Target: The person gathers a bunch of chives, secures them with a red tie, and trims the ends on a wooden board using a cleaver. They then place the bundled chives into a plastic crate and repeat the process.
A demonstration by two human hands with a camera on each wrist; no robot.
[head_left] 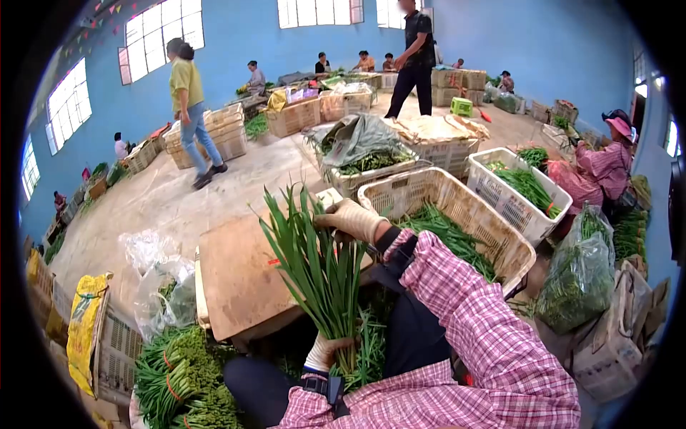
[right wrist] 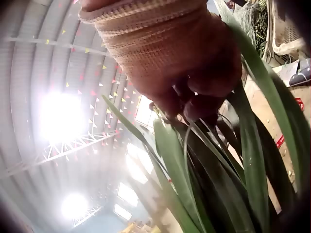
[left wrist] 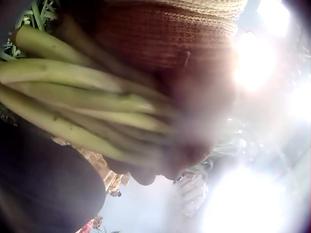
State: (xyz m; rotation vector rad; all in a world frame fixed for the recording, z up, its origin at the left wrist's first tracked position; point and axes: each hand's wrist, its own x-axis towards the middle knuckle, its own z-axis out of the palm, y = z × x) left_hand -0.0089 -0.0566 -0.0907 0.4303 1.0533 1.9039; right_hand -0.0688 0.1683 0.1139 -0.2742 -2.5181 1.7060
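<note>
An upright bunch of long, flat-leaved greens (head_left: 314, 264) stands over my lap, its blades fanning out at the top. My gloved left hand (head_left: 330, 352) grips it low down; in the left wrist view thick pale-green stems (left wrist: 53, 73) stick out from the fist. Near the top right of the bunch is my right hand (head_left: 357, 218), in a knitted glove with bare fingertips. The right wrist view shows its curled fingers (right wrist: 197, 104) pinching a thin green blade (right wrist: 187, 145) among the broader leaves. Loose greens (head_left: 370, 350) lie beside the stems on my lap.
A brown board (head_left: 239, 279) lies in front of me. Rubber-banded green bundles (head_left: 175, 379) are stacked at lower left. To the right stand a crate (head_left: 493, 250) of greens, a white crate (head_left: 522, 214) and a filled plastic bag (head_left: 577, 279). Two people walk beyond.
</note>
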